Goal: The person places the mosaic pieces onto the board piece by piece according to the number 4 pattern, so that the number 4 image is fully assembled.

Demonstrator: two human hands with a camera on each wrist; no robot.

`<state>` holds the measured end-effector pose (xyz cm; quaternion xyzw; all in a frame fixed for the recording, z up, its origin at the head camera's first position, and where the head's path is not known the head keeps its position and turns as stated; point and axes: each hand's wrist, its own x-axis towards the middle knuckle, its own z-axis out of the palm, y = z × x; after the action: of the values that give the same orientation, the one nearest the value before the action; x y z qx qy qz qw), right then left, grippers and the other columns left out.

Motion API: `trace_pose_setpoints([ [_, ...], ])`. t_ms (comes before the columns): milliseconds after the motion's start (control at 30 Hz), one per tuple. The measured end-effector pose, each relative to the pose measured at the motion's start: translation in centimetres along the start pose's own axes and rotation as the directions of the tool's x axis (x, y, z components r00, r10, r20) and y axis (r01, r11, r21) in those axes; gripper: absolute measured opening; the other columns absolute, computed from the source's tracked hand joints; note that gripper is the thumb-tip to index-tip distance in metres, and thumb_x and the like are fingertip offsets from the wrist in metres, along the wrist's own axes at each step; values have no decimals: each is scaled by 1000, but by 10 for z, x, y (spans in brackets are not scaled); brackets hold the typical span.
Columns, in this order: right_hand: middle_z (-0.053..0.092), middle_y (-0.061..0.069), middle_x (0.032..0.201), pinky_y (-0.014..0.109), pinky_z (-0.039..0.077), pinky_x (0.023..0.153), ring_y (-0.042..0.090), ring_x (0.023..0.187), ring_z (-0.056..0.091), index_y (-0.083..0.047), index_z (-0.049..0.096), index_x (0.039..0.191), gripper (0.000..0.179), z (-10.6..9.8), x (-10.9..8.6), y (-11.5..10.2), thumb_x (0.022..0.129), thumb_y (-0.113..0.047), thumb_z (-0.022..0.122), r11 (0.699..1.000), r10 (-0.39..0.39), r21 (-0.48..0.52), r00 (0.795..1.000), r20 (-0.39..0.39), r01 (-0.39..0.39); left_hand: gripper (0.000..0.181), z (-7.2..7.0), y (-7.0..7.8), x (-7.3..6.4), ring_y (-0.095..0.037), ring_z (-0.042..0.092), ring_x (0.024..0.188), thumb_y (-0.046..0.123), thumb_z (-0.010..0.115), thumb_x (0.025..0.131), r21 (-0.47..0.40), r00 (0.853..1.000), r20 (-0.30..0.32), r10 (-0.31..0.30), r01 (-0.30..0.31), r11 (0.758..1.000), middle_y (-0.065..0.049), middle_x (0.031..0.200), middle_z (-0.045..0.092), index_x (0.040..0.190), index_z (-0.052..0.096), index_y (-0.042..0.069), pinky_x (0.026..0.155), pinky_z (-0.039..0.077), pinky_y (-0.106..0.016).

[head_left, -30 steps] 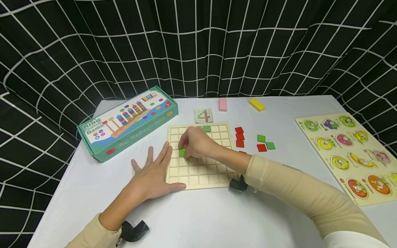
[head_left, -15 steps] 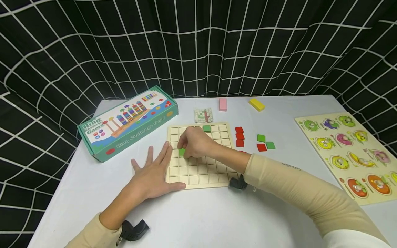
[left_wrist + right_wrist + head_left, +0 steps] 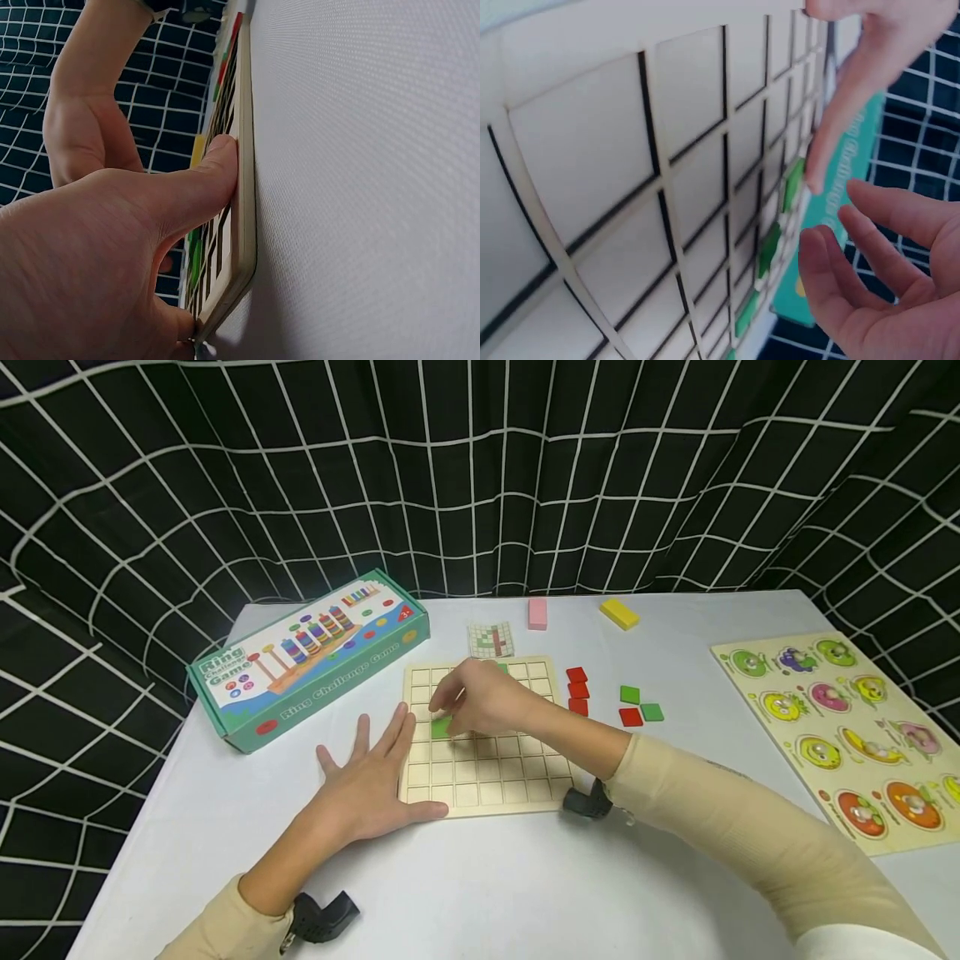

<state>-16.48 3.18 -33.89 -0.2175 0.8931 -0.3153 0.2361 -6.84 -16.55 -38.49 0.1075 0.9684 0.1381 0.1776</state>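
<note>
Here the squarish gridded board [image 3: 491,771] lies flat, facing up

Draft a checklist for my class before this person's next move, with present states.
1. Steady board: left hand rests on its edges. Ok.
2. Free right hand: it holds nothing. Ok.
3. Clear space above the board: right hand hangs over it. Not ok.
4. View of printed card: lies just beyond the board. Ok.
5. Spares: red tiles and green tiles lie right of the board. Ok.
6. Match between placed green tiles and printed card: right hand hides part of the board. Cannot tell.
</note>
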Motion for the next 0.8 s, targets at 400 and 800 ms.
trace_pose_setpoints([
  [400,76,-1,123,38,58,93,19,109,72,-17,79,118,32,-36,-36,10,87,-11,84,993,-66,100,998,-25,68,129,1,0,0,-53,1,158,84,66,77,2,1000,2,-5,5,1000,0,177,-2,169,9,14,100,3,-95],
  [800,74,0,127,38,59,91,24,118,69,-22,79,118,31,-63,-70,44,89,-12,83,990,-23,137,996,-91,36,129,3,-1,2,-53,-1,159,82,69,77,-19,1000,-7,-5,5,1000,-1,177,-1,169,8,14,101,1,-94],
])
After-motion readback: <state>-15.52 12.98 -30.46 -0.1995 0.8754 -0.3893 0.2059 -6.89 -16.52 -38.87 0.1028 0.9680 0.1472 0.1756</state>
